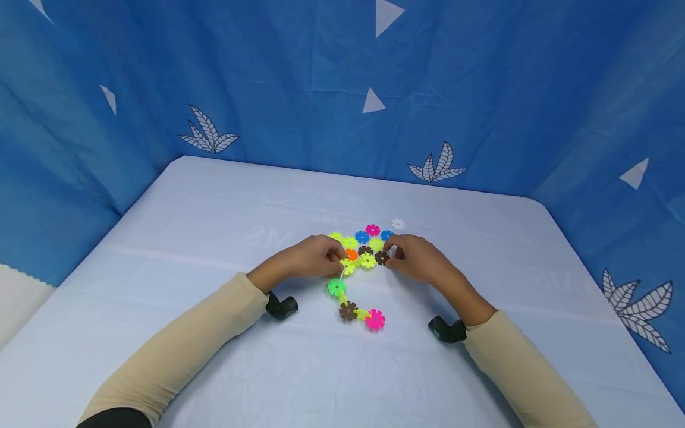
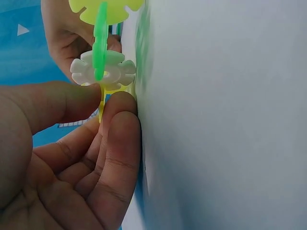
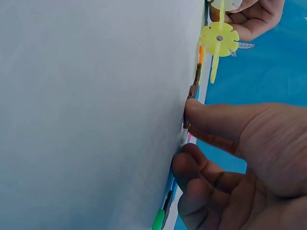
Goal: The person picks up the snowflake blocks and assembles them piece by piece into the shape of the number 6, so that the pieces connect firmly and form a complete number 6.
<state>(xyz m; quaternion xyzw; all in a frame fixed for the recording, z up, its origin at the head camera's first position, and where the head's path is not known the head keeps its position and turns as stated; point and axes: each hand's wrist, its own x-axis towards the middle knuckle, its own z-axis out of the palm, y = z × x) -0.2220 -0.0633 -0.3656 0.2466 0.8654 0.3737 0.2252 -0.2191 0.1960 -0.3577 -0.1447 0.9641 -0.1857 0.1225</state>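
Observation:
My left hand [image 1: 316, 257] pinches a yellow snowflake disc [image 2: 101, 103] between thumb and fingertips, seen edge-on in the left wrist view. That disc is part of a chain of interlocked plastic discs, with a white disc [image 2: 81, 72] and a green disc [image 1: 336, 288] beside it. From there the chain bends toward a brown disc [image 1: 348, 311] and ends at a pink disc [image 1: 375, 320]. Its other end has a yellow disc [image 1: 367, 260], raised off the table in the right wrist view. My right hand [image 1: 420, 258] pinches a loose dark brown disc [image 1: 382, 258] low at the tabletop.
Behind the hands lie loose discs: a pink disc [image 1: 372, 229], a blue disc [image 1: 362, 237], an orange disc [image 1: 351, 254], a white disc [image 1: 398, 224] and several more. The white-covered table [image 1: 342, 380] backs onto a blue curtain [image 1: 321, 77]. Black wrist cameras [image 1: 282, 307] hang under both wrists.

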